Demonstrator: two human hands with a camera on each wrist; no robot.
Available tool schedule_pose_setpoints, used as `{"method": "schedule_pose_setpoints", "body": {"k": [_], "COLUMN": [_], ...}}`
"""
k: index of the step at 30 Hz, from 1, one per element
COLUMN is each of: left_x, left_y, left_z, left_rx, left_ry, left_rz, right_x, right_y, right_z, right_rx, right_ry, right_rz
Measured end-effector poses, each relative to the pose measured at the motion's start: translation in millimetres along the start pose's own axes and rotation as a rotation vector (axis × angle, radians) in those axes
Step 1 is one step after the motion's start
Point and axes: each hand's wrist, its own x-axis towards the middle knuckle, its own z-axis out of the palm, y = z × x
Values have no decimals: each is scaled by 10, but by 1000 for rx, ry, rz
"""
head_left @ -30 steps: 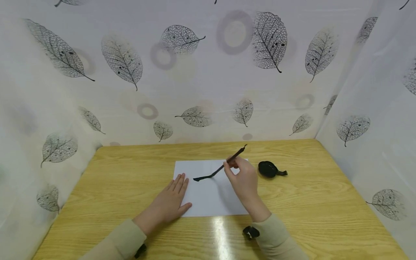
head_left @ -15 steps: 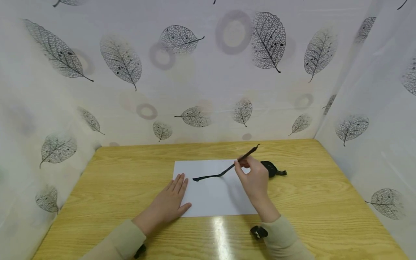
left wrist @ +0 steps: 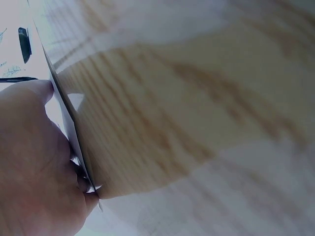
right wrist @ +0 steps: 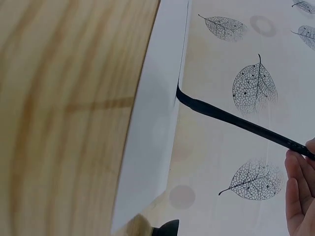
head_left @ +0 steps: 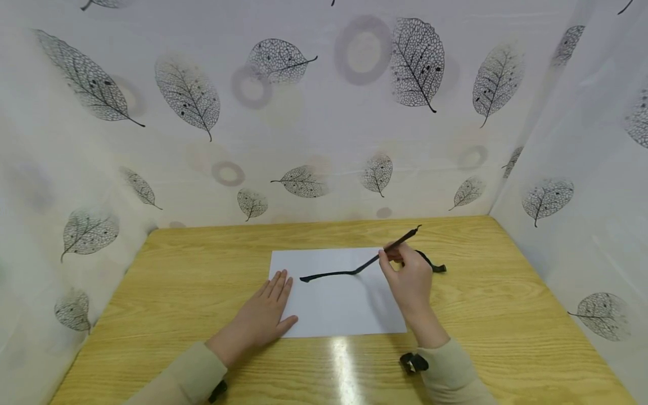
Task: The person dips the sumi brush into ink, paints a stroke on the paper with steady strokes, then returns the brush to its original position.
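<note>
A sheet of white paper (head_left: 334, 312) lies on the wooden table, bearing one long, thin black stroke (head_left: 326, 275). My left hand (head_left: 260, 315) rests on the paper's left side, its fingers straight and the thumb spread. My right hand (head_left: 411, 281) pinches a dark writing brush (head_left: 371, 262) by the handle, which slants up to the right. In the right wrist view the bristles of the brush (right wrist: 226, 117) bend where they touch the paper. Behind the right hand is a small black dish with a stubby handle (head_left: 438, 268), mostly hidden by that hand.
The wooden table (head_left: 177, 281) extends around the paper on all sides. Pale curtain (head_left: 324, 124) printed with leaves closes off the back and both sides. Small black devices sit at both wrists, the right one (head_left: 414, 363) plainer to see.
My right hand has slid to the right with the brush, and the black stroke has grown longer behind the tip. The hand now covers most of the dish. The left hand has stayed put.
</note>
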Motion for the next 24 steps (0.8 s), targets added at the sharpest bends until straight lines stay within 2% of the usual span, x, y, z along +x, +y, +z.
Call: {"method": "schedule_pose_setpoints", "body": {"k": [10,24], "left_x": [3,0], "left_y": [-1,5], "left_z": [-5,-11], "left_rx": [-5,-8], "left_ry": [-3,-8], "left_rz": [-1,-2], "right_x": [-31,-61], "right_y": [50,80], "right_z": [-82,-145], "right_rx": [4,-15], "right_ry": [-33,-29], "right_rz": [69,95]}}
